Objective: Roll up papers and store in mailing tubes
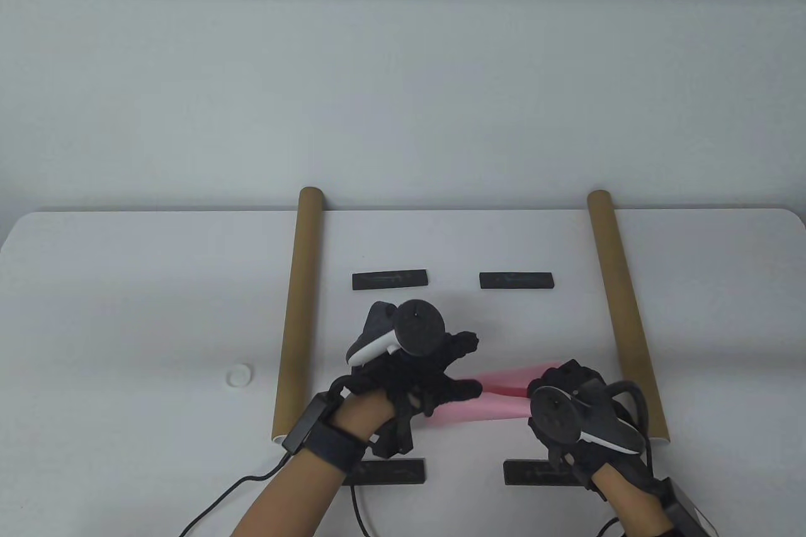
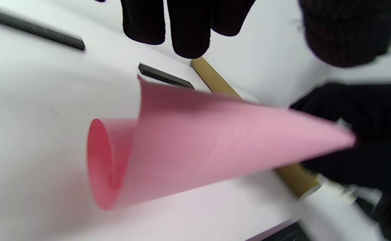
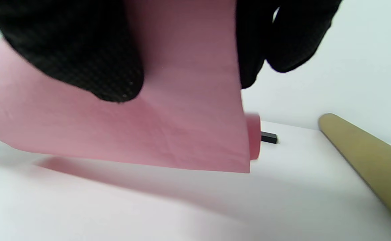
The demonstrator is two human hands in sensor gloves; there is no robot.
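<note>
A pink paper, loosely rolled into a cone, hangs just above the table between my hands. My right hand grips its narrow end; in the right wrist view the thumb presses on the sheet with fingers behind it. My left hand hovers over the wide end; in the left wrist view its fingers are spread above the roll and do not touch it. Two brown mailing tubes lie on the table, one left and one right of the hands.
Four black bars lie around the work area: two behind the hands, two near the front edge. A white cap sits left of the left tube. Glove cables trail off the front edge.
</note>
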